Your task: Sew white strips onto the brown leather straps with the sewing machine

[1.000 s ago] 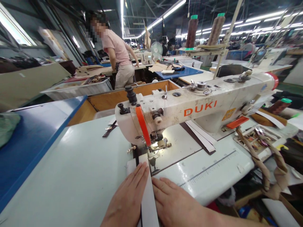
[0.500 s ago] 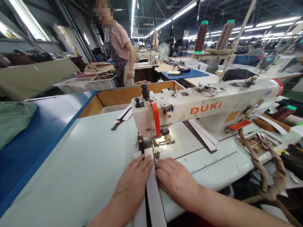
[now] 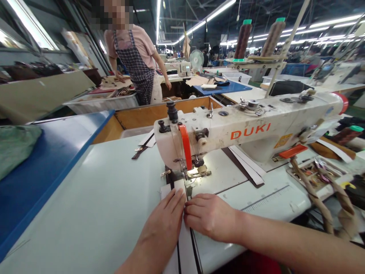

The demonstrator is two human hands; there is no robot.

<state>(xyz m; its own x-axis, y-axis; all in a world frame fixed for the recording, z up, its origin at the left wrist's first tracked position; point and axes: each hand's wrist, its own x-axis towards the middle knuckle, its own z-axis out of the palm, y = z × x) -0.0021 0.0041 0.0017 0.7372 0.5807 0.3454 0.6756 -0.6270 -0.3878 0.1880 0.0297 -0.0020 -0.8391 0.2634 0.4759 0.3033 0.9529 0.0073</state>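
Note:
A dark zipper (image 3: pixel 169 178) with white strips along it runs lengthwise toward me on the pale sewing table. Its metal pull (image 3: pixel 165 173) lies beside the needle area of the sewing machine (image 3: pixel 219 129). My left hand (image 3: pixel 162 224) rests flat over the white strip (image 3: pixel 188 251), fingers stretched toward the presser foot (image 3: pixel 196 173). At the strip's right edge, my right hand (image 3: pixel 212 217) has its fingers bent and pressed together on the edge; the thumb is hidden. Both hands are just in front of the presser foot.
Another zipper with white strips (image 3: pixel 146 144) lies behind the machine head, and more strips (image 3: pixel 247 165) lie under its arm. On the right stands a tray of small tools (image 3: pixel 319 173). A person in a checked apron (image 3: pixel 135 68) stands beyond the wooden bin (image 3: pixel 142 115).
My right hand has shifted slightly left, closer to my left hand at the strip's edge. The person behind has turned more toward me, and the view has shifted slightly.

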